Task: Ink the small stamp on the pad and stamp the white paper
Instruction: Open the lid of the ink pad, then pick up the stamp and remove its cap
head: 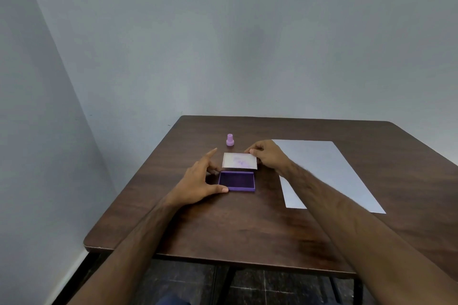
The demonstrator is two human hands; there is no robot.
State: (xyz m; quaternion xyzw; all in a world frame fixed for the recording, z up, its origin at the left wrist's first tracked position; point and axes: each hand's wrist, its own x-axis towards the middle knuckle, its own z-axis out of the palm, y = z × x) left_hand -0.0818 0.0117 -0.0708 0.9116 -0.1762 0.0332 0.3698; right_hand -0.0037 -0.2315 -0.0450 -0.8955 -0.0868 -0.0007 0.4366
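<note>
Lilac plastic marks the small stamp (230,140), which stands upright on the brown wooden table (247,225), untouched, just beyond the far edge of the ink pad's lid (240,161). That pale lid is swung back behind the purple ink pad (236,181), its smudged inner face showing, and the dark inked surface of the pad lies open to view. On the right, the right hand (266,155) grips the lid's far right corner, fingers (252,151) pinched on its edge. On the left, the left hand (198,181) braces the pad, thumb against the near left corner and fingertips at the far left corner, the index finger stretched out free. Well to the right of the pad, the white paper (327,173) lies flat on the table, partly crossed by the right forearm.
</note>
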